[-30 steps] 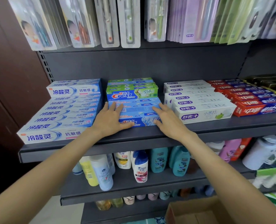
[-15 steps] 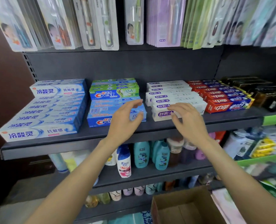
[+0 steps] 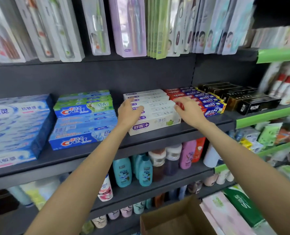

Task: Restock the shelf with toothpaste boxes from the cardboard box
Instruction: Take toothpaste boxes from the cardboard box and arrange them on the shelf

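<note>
Rows of toothpaste boxes lie on the dark grey shelf [image 3: 157, 141]. A stack of white boxes with purple labels [image 3: 157, 109] sits in the middle. My left hand [image 3: 129, 112] rests with straight fingers on the stack's left end. My right hand [image 3: 188, 109] touches its right end, fingers spread and relaxed, partly over the red and blue boxes [image 3: 207, 100]. Neither hand grips a box. The open cardboard box [image 3: 173, 217] stands on the floor below, at the bottom of the view; its inside is mostly out of frame.
Blue Crest boxes [image 3: 83, 128] and a wide blue-white stack [image 3: 17, 126] lie to the left, black boxes [image 3: 242, 97] to the right. Toothbrush packs [image 3: 132, 26] hang above. Shampoo bottles [image 3: 144, 168] fill the lower shelf. Green-edged shelving [image 3: 266, 119] adjoins on the right.
Both hands left the blue Crest stack and moved right onto the white purple-labelled stack. The view swung right with them.
</note>
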`<state>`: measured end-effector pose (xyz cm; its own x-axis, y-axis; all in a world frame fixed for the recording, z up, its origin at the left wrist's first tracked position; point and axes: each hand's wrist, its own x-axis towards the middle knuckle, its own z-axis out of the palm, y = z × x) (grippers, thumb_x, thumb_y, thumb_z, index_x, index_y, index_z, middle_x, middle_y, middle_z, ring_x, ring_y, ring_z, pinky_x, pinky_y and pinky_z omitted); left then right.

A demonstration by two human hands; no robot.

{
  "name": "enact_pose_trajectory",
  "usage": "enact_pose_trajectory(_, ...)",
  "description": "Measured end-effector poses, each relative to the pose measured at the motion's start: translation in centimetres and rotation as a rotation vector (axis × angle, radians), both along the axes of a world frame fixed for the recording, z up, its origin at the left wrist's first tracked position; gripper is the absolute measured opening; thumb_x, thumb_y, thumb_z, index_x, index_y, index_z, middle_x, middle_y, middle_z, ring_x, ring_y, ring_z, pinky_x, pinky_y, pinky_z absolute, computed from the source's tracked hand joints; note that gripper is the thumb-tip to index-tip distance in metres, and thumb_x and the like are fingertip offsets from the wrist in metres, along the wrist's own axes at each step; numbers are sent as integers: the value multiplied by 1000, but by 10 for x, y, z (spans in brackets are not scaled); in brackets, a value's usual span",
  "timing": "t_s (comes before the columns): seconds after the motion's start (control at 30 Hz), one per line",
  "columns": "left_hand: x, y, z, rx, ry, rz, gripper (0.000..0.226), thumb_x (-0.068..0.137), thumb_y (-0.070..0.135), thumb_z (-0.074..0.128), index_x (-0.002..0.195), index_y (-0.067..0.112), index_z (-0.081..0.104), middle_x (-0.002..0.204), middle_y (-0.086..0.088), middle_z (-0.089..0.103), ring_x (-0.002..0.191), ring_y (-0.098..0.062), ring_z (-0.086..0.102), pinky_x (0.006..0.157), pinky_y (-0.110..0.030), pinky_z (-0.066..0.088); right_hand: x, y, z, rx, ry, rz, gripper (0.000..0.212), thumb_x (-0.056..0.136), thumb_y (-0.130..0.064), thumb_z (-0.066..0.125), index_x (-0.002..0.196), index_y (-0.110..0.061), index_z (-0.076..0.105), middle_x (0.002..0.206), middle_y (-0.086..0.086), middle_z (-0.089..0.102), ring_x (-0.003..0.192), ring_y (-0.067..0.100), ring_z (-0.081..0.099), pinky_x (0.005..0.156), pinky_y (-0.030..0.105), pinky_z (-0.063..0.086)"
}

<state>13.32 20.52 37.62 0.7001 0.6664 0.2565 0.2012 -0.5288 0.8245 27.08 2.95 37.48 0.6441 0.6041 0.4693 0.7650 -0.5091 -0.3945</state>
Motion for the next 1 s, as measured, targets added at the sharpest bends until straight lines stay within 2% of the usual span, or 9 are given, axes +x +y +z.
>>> enact_pose_trajectory(0.2,21,-6,-4,-24,80,153,65,86,32,61,143,15,34,150,-13,31,142,-25,21,112,-36,24,49,27,4,-1,71,159,37,95,-19,46,130,-8,52,136,14,49,124,28,46,101,30,35)
enact_pose_trajectory(0.3,25,-8,-3,-51,111,201,64,86,29,63,142,16,35,147,-11,36,141,-21,23,106,-32,28,63,40,-1,-112,135,244,43,96,-24,44,136,-6,44,142,17,39,129,31,39,105,35,33)
enact_pose_trajectory(0.4,26,-7,-4,-114,112,190,72,76,39,71,137,17,41,142,-7,44,138,-25,32,110,-40,33,76,53,-2,-228,172,277,54,97,-35,42,145,-13,31,153,15,23,138,31,28,110,35,26)
enact_pose_trajectory(0.5,32,1,-7,-146,124,193,46,72,44,73,110,26,53,124,-4,58,115,-22,56,99,-42,45,88,63,-2,-295,222,287,60,97,-45,39,148,-19,22,156,14,11,140,33,25,112,35,24)
enact_pose_trajectory(0.57,35,5,-6,-141,117,178,32,80,36,71,103,27,51,121,-3,56,107,-21,59,95,-37,47,93,69,-2,-317,256,294,62,96,-49,38,149,-22,18,157,14,5,141,33,24,112,34,24)
enact_pose_trajectory(0.67,37,11,-8,-121,114,137,32,86,30,67,114,24,54,125,4,48,119,-19,52,87,-21,38,95,78,-5,-331,308,277,67,95,-54,37,150,-21,16,158,14,-4,142,33,21,113,32,22)
enact_pose_trajectory(0.73,37,12,-7,-102,132,111,48,89,29,63,132,15,48,138,1,40,129,-17,41,87,-15,30,94,82,-7,-324,305,261,70,94,-56,37,150,-18,18,158,15,-4,142,33,20,113,32,22)
enact_pose_trajectory(0.83,38,19,-11,-125,157,91,68,88,35,63,145,14,33,156,1,21,137,-16,33,105,-23,29,96,85,-8,-321,320,250,71,92,-59,37,150,-21,19,158,14,-4,142,33,22,114,33,22)
enact_pose_trajectory(1.0,34,15,-9,-25,205,70,75,87,47,60,148,20,27,158,-3,14,145,-15,14,112,-30,19,98,83,-4,-361,282,259,69,90,-62,37,147,-26,24,157,14,3,140,33,26,111,33,25)
